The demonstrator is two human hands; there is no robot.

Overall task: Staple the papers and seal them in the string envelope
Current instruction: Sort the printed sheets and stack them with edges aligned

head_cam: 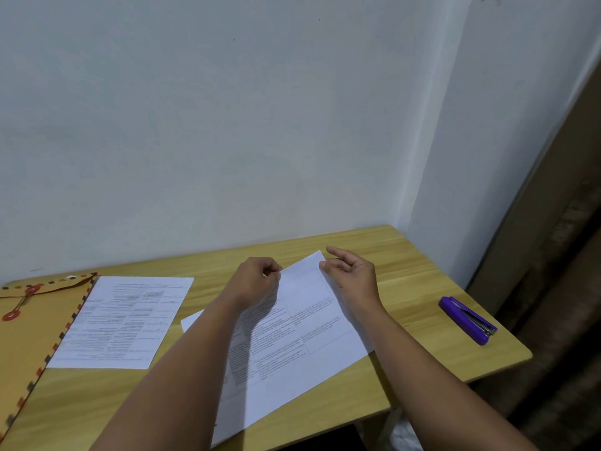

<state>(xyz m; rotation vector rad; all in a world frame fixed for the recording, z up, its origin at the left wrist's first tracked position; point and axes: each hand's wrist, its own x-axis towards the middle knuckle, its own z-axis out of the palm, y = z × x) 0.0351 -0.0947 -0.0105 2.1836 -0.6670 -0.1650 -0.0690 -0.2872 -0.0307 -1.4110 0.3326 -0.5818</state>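
A printed sheet of paper [292, 340] lies slanted across the middle of the wooden table [406, 265]. My left hand [257, 278] pinches its far edge between thumb and fingers. My right hand [353, 275] rests at the paper's far right corner, its fingers spread and its thumb touching the corner. A second printed sheet [123, 320] lies flat to the left, partly over the brown string envelope [29, 340] with red buttons and a striped border. A purple stapler [468, 320] lies shut on the table at the right.
The table stands against a pale wall [227, 125] at the back and right. Its right edge drops off just past the stapler. Bare wood shows between the two sheets and in front of the left sheet.
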